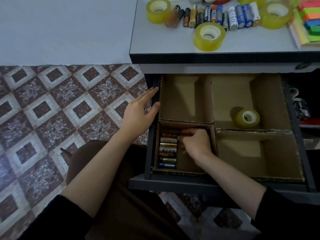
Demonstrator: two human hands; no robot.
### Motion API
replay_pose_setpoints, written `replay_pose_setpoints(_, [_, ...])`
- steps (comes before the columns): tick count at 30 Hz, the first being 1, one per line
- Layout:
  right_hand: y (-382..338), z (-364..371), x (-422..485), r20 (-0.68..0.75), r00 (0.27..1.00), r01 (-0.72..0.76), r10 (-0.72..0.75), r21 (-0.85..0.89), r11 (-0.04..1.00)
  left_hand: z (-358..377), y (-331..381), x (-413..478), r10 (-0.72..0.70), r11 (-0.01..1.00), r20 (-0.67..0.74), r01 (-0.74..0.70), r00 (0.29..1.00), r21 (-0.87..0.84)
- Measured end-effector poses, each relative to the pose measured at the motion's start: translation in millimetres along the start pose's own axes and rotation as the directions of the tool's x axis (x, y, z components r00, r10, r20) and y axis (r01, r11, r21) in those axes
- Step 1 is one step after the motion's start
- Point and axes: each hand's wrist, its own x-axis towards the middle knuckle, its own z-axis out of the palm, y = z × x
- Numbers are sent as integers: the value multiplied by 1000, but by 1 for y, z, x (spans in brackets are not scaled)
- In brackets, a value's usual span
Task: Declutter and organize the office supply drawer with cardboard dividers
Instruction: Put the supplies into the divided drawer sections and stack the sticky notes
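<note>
You are partway through filing batteries. Your right hand (195,142) is down in the near-left cardboard compartment (213,144) of the drawer (148,153), fingers curled and seemingly pinching the right end of the farthest battery (168,135) at the far end of the row of batteries (167,154) along the left wall. Each cell lies flat, long axis across the drawer; which pole faces where is too small to tell. Your left hand (138,111) rests with straight fingers on the drawer's left rim. Next, probably release, then fetch the loose batteries (216,14) from the worktop (164,38) and lay them parallel.
</note>
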Motion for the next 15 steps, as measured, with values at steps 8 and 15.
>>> replay_pose_setpoints(8, [-3, 5, 6, -12, 995, -98, 98, -4, 995, 2, 4, -1, -33, 999, -43, 32, 999, -20])
replay_pose_setpoints(15, [-6, 7, 6, -71, 992, -104, 107, 40, 994, 3, 5, -1, -66, 997, -43, 65, 997, -33])
